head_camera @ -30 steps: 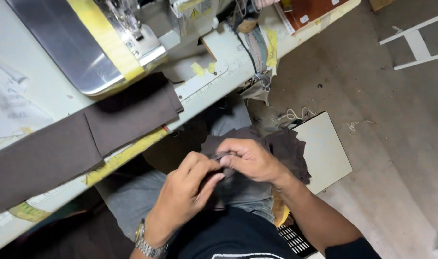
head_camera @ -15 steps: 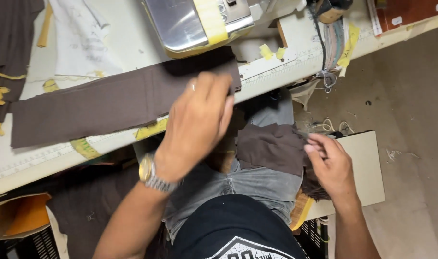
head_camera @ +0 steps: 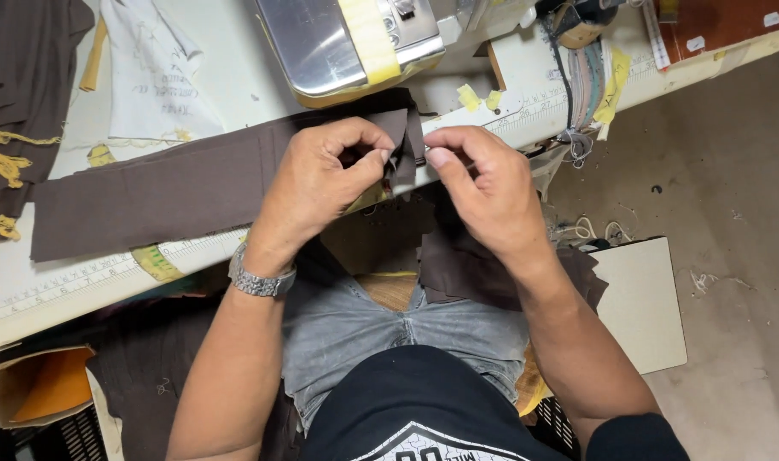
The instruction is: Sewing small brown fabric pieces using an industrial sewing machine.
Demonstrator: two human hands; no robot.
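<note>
Fabric alignment looks like the step in hand: the left hand [head_camera: 321, 183] and right hand [head_camera: 483, 188] both pinch the end of the brown fabric strip [head_camera: 168, 192] at the sewing table's [head_camera: 82, 286] front edge, below the sewing machine [head_camera: 347, 43]. Feeding it likely calls for flush edges.

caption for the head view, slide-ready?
Both hands, left and right, pinch the end of a long brown fabric strip at the sewing table's edge, below the machine.
</note>
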